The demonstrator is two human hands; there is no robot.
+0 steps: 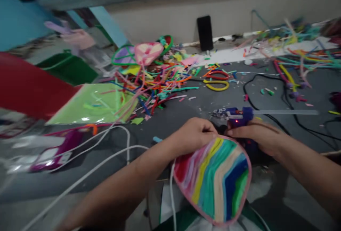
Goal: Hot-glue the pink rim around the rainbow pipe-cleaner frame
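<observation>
Right of upper centre, a black phone [205,33] stands before the pale wall [165,17]; over at upper left, a green bin [71,69] beside a red panel [29,85]; white cable [66,190] sweeping lower left!

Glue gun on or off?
On, apparently: a small red light glows on the side of the glue gun in the right hand. How hot, cannot tell.

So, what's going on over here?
Someone's left hand holds a striped, pink-edged piece, while their right hand grips a purple glue gun with its red light on. Beyond the hands, a heap of coloured strips and scissors lie on the table, and a phone stands near the wall.
</observation>
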